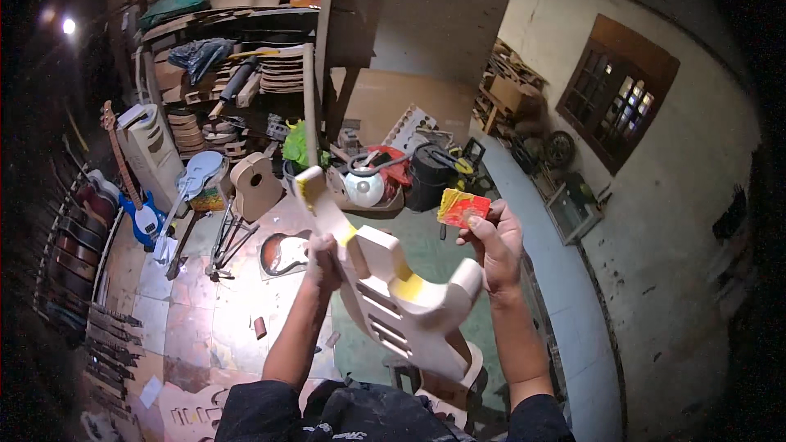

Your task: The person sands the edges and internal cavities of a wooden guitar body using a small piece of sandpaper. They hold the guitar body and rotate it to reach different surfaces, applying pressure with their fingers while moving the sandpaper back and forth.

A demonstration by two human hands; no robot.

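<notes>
My left hand (324,255) grips a pale, unpainted guitar body (372,295) at its left side, holding it up and tilted in front of me. The body has slotted cavities and patches of yellow paste along its curved edge and horns. My right hand (495,250) pinches a small red card (465,211) smeared with yellow paste, just above and right of the body's right horn. Beneath the held body, another pale curved wooden piece (468,367) shows near my right forearm, partly hidden.
Behind stand cluttered shelves (229,12), a black bucket (427,184), a blue bass (146,217), an acoustic body (254,184) and a rack of guitars (86,221). A sunburst body (274,254) lies on the floor. A wall with a window (614,94) is at right.
</notes>
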